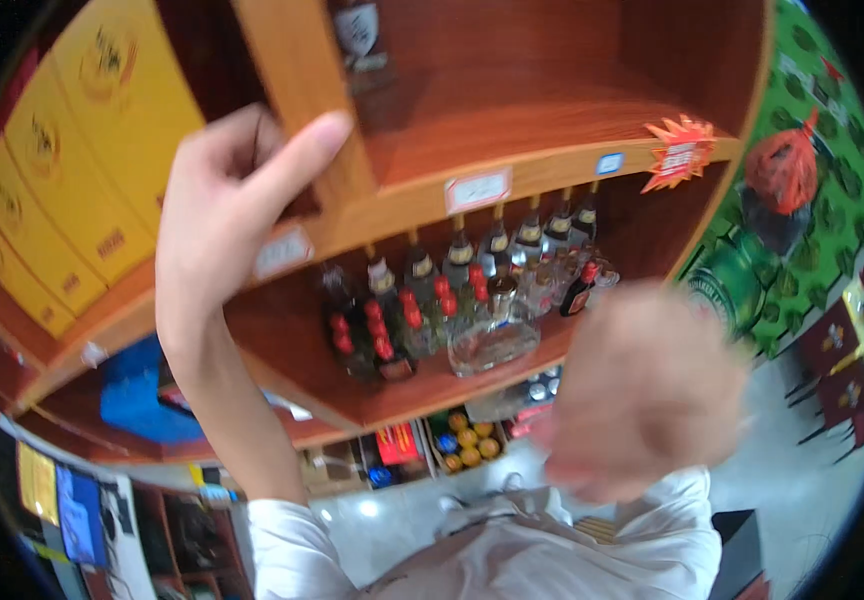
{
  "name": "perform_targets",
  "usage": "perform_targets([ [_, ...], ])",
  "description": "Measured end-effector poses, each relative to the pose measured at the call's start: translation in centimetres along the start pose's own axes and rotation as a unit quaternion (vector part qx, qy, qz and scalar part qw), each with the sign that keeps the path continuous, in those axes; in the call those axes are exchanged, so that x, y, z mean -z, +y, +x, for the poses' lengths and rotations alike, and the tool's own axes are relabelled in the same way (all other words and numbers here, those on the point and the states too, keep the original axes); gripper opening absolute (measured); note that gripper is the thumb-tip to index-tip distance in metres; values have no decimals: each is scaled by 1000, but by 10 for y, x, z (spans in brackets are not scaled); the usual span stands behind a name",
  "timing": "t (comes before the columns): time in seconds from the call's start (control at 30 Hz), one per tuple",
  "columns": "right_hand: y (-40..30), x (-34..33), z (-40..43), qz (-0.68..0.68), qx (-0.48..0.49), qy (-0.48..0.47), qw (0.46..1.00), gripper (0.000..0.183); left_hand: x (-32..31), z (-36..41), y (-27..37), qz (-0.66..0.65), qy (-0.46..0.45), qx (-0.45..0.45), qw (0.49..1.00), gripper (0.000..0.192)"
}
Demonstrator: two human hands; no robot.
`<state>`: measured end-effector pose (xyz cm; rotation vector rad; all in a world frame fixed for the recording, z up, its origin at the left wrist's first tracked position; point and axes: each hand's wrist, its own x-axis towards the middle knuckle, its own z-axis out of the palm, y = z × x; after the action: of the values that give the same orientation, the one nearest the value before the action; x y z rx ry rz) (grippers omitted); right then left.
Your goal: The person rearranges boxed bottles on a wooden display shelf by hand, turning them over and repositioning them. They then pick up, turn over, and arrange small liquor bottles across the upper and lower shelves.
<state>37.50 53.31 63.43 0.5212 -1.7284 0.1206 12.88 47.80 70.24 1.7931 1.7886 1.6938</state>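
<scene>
My left hand (214, 202) is raised before the upright wooden divider (304, 82) of a display shelf. Its thumb stretches across the divider, apart from the bent fingers, and nothing shows in its grasp; I cannot tell whether it touches the wood. Several yellow boxes (94, 142) stand to its left. My right hand (649, 390) is strongly blurred in front of the shelf's lower right, fingers seemingly curled. Whether it holds anything is unclear. Behind it, the lower shelf carries small bottles with red caps (379, 330), a clear glass bottle (495, 345) lying down and taller dark bottles (529, 229).
One dark bottle (360, 37) stands on the upper shelf (492, 112). Price tags (478, 189) and a starburst sign (679, 154) line the shelf edge. Boxes of cans (469, 442) sit on the floor below. A red plastic bag (783, 171) hangs at right above a green keg-shaped object (728, 281).
</scene>
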Motion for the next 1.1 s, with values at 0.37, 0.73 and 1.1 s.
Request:
perform_targets([
  [0.37,34,-114,-129,-3,-369,-364,855,15,7,2,-6,99,-33,-51,993,41],
  [0.73,115,-233,-206,-40,-396,-443,804,31,23,-133,-34,-104,-6,-152,983,15],
  [1.1,102,-250,-178,-124,-301,-525,786,29,-66,-311,-182,-347,-10,369,862,19],
])
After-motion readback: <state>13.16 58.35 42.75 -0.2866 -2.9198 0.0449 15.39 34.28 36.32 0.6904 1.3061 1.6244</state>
